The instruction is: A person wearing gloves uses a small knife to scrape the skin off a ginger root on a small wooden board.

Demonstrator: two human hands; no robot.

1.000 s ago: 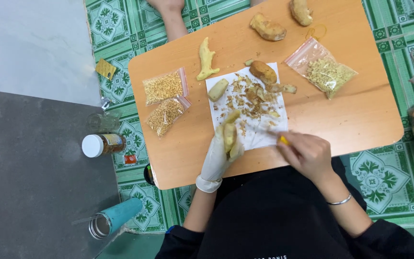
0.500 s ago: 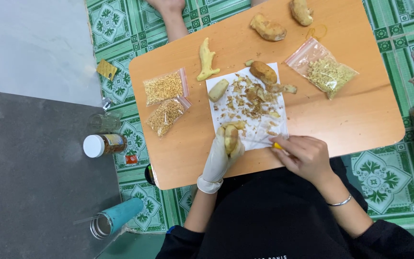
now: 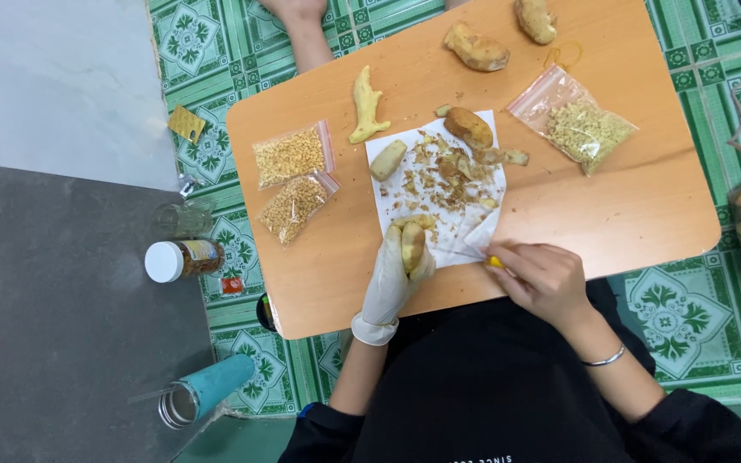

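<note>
Since 1 second ago, right hand [image 3: 542, 279] has slid its yellow tool [image 3: 494, 261], fist closed, toward the ginger piece [image 3: 412, 244] clasped by gloved left hand [image 3: 392, 279] over the paper sheet [image 3: 473, 231] at the tabletop [image 3: 336, 283] edge, so a slip could nick a finger.

Bare table [image 3: 636, 206] lies open right of the paper [image 3: 439, 201]; 2 bags [image 3: 292, 180] crowd its left side.
</note>
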